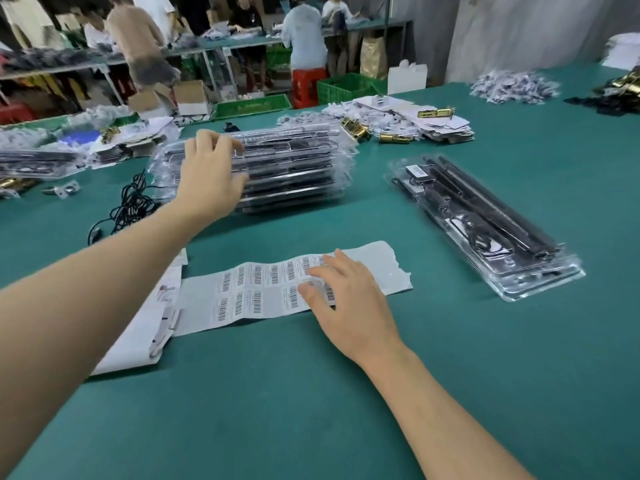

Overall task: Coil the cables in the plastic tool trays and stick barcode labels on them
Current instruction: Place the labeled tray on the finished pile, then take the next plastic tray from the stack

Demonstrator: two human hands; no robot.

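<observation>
A stack of several clear plastic tool trays [294, 171] with black parts stands at the table's middle back. My left hand [207, 174] reaches over its near left end, fingers curled onto the top tray. A strip of barcode labels [263, 289] lies flat in front of me. My right hand [346, 299] rests on the strip's right part, thumb and fingertips on the labels. To the right lies a short stack of trays [485, 220] with black rods, a coiled cable and a barcode label on top. Loose black cables [133, 202] lie left of the tall stack.
White paper sheets [145, 327] lie at my left under the strip's end. Brass hardware and white cartons [398, 126] crowd the far side of the green table [311, 410]. More trays [34, 164] sit at far left. People work at benches behind.
</observation>
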